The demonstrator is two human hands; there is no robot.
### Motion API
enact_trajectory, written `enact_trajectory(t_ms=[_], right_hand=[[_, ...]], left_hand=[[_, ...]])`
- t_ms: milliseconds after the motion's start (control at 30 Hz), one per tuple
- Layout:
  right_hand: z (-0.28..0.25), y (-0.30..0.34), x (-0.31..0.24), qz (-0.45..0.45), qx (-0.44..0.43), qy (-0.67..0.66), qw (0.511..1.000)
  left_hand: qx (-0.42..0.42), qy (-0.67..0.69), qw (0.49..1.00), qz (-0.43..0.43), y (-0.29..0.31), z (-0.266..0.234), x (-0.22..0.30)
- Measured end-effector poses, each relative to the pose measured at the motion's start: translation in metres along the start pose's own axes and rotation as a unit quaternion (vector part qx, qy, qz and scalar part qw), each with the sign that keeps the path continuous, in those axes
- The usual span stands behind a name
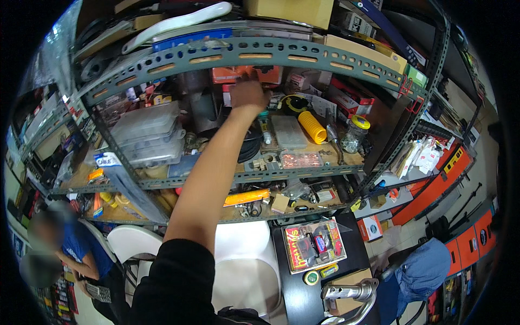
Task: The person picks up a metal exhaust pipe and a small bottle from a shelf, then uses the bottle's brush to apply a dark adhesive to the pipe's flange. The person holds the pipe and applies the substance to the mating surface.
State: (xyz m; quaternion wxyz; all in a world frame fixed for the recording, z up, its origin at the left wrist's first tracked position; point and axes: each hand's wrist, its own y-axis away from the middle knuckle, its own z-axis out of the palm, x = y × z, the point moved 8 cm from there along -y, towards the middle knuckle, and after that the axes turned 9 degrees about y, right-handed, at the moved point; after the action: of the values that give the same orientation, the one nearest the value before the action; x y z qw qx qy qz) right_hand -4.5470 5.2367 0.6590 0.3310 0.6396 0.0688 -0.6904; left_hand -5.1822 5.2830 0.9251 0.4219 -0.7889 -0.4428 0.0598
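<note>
Grip (pixel 250 96) near orange box (pixel 270 75), cluttered shelf (pixel 303 173)

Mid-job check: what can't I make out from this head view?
All in the head view:
Left hand: shadow and blur hide its grip and whether it touches the orange box.
Right hand: out of frame.
Black coil: partly hidden behind the left forearm.
Stacked plastic boxes: cloudy walls hide their contents.
Metal pipe: cut off by the lower edge.

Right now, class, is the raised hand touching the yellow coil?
Apart: the head view plainly shows a gap, with the yellow coil right of the raised hand.
</note>
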Motion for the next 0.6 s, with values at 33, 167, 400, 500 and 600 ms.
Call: enact_trajectory(t_ms=[33, 167, 400, 500, 600], right_hand=[[-0.003, 0.0, 0.002, 0.002, 0.005, 0.002, 1.0], [-0.005, 0.001, 0.006, -0.011, -0.03, -0.011, 0.999], [-0.005, 0.003, 0.008, -0.026, -0.077, -0.005, 0.997], [-0.004, 0.003, 0.009, -0.028, -0.081, -0.016, 0.996], [0.0, 0.007, 0.01, -0.028, -0.091, -0.027, 0.995]], left_hand=[[-0.049, 0.028, 0.998, 0.016, 0.022, -0.006, 0.001], [-0.208, -0.002, 0.976, 0.059, 0.099, -0.034, -0.018], [-0.395, -0.249, 0.874, 0.133, 0.104, -0.05, -0.1], [-0.431, -0.309, 0.833, 0.158, 0.112, -0.034, -0.111], [-0.476, -0.326, 0.803, 0.15, 0.119, -0.019, -0.124]])
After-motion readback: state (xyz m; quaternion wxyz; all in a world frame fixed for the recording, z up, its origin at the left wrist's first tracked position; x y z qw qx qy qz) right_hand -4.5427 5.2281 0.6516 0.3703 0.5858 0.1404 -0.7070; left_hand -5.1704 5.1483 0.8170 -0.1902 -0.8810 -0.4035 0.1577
